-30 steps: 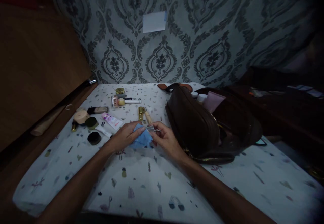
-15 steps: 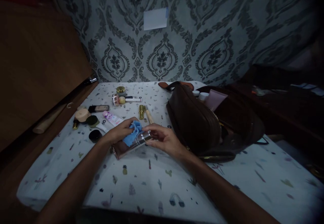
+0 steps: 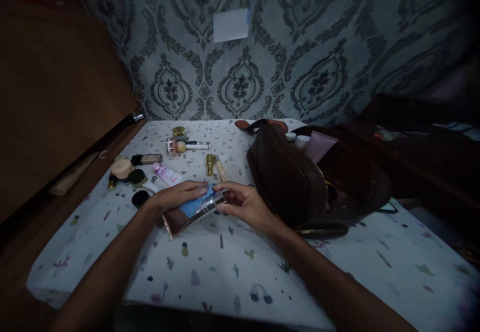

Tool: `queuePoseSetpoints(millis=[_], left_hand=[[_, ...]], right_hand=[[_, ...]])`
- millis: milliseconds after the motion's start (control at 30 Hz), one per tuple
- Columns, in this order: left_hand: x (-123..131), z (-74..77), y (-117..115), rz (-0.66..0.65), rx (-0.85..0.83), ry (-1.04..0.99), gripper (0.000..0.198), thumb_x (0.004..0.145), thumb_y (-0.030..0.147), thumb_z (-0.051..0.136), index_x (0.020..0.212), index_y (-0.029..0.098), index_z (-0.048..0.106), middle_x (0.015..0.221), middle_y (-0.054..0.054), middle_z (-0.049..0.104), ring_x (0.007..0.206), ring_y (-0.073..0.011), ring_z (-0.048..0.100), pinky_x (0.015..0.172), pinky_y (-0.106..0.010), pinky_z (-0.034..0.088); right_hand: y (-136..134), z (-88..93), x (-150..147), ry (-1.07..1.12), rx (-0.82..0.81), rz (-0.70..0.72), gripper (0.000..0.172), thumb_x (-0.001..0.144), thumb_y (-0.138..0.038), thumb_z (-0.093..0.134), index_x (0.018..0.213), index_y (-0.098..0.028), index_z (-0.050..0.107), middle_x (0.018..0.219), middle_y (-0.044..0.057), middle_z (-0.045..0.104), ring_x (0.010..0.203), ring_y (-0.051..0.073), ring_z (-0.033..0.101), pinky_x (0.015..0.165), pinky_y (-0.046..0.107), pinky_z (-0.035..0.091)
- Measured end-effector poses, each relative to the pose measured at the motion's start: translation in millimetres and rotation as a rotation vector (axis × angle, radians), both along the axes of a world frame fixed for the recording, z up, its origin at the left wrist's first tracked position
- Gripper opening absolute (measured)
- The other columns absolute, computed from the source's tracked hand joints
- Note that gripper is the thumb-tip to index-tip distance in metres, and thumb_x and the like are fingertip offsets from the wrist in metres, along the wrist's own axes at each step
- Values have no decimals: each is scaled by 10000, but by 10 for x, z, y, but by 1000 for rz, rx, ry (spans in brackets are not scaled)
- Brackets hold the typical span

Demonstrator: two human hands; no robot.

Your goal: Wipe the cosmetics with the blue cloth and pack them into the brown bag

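Observation:
A shiny cosmetic tube [image 3: 176, 222] with a rose-brown body and a silvery cap end lies slanted in front of me. My right hand [image 3: 247, 206] is closed on its cap end, thumb below and fingers above. With its fingers laid over a crumpled blue cloth [image 3: 194, 206], my left hand [image 3: 173, 196] presses the cloth against the tube's upper side. Part of the cloth is hidden under the fingers. Close behind the hands lie a pink-and-white tube [image 3: 167, 174], a gold lipstick case [image 3: 209, 164] and a beige stick [image 3: 220, 170].
A brown leather bag [image 3: 287, 182], unzipped, stands on the right with a pink tube [image 3: 320, 145] and white-capped containers in it. Several jars, a foundation bottle [image 3: 147, 159] and a brush-like item [image 3: 195, 146] lie on the left of the patterned tablecloth [image 3: 210, 277]. A wallpapered wall rises behind.
My left hand has flattened and spread over the cloth, covering more of it. The tube's wide end has shifted slightly left. My right hand keeps its hold on the cap end.

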State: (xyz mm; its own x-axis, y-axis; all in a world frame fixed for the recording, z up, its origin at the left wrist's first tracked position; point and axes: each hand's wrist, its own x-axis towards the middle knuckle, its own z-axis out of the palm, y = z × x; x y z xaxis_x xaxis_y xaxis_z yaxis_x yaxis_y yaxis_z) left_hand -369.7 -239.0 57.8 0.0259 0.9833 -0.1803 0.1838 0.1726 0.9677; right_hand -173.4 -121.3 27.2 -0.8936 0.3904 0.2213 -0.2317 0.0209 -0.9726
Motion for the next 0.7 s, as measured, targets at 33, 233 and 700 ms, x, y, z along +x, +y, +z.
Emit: queuePoseSetpoints(millis=[33, 233, 700], left_hand=[[-18, 16, -9, -21, -26, -12, 395, 801, 544, 670, 961, 190, 743, 903, -34, 710, 779, -173, 607, 685, -233, 468], [-185, 132, -73, -81, -137, 56, 410, 746, 550, 730, 937, 187, 747, 785, -3, 672, 686, -145, 576, 606, -214, 449], [-448, 127, -125, 359, -1, -140, 418, 583, 351, 884, 893, 145, 693, 688, 24, 621, 536, -97, 549, 482, -178, 438]], right_hand=[[-3, -3, -3, -5, -11, -6, 417, 708, -316, 831, 1094, -217, 708, 931, 25, 695, 767, 137, 640, 714, 269, 534], [7, 43, -11, -9, -41, -55, 386, 704, -280, 823, 1063, -219, 696, 978, 31, 708, 810, 145, 659, 725, 271, 544], [-6, -35, -38, -92, -27, -237, 388, 709, -399, 787, 970, -216, 565, 732, -34, 609, 660, 137, 616, 578, 245, 475]])
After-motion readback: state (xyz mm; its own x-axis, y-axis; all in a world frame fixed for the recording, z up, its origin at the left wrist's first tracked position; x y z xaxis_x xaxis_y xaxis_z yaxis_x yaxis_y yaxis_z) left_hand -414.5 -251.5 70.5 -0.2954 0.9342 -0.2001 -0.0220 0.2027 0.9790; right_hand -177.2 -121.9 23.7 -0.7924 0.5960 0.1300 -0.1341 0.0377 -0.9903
